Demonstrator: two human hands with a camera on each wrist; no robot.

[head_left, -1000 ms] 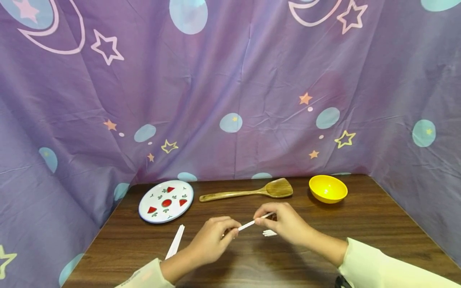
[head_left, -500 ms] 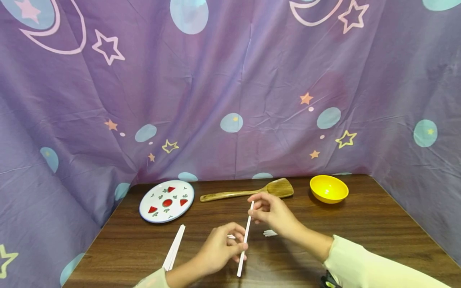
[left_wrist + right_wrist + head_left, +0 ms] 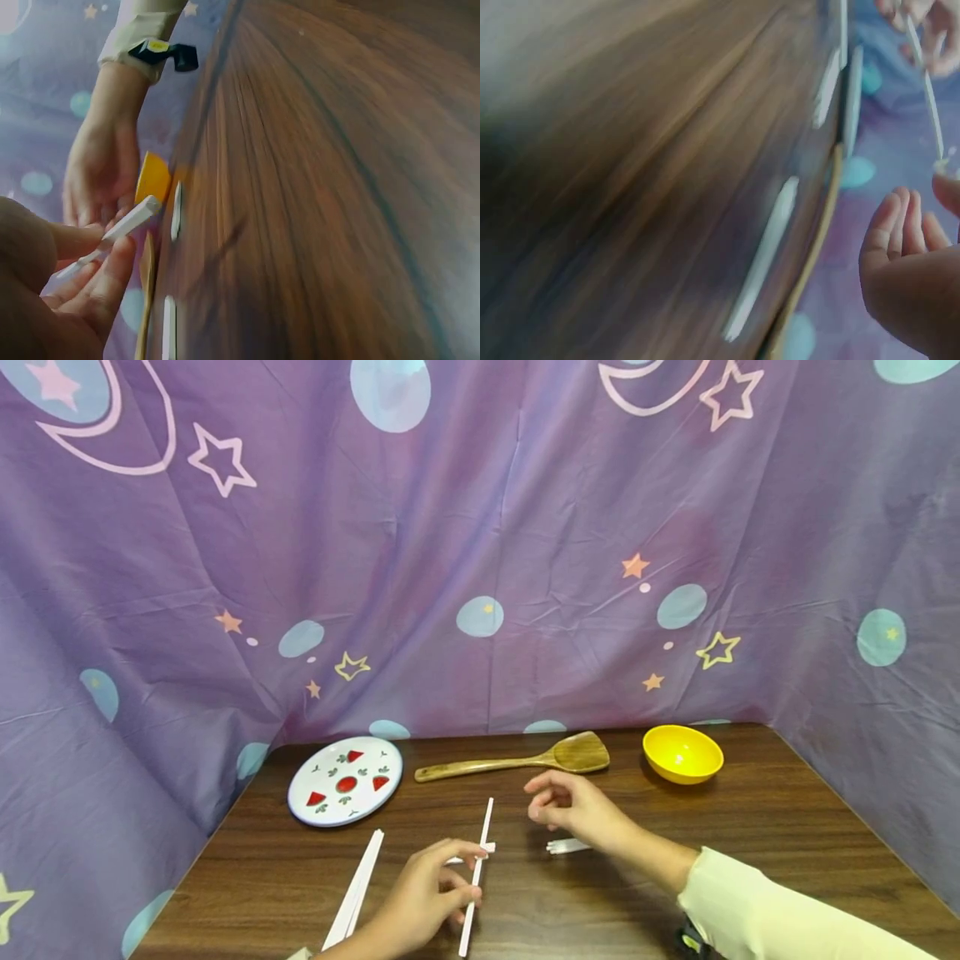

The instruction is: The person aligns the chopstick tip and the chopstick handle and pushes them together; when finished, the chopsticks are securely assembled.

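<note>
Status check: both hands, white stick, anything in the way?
Left hand pinching white stick above table. Right hand empty, fingers loosely curled. Nothing evidently blocking; another white piece partly hidden behind left hand.

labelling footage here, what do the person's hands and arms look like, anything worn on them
The left hand and right hand wear no gloves. The right sleeve is pale yellow-green, with a black device bearing a yellow patch at its cuff. Only a sliver of the left sleeve shows, also pale.
</note>
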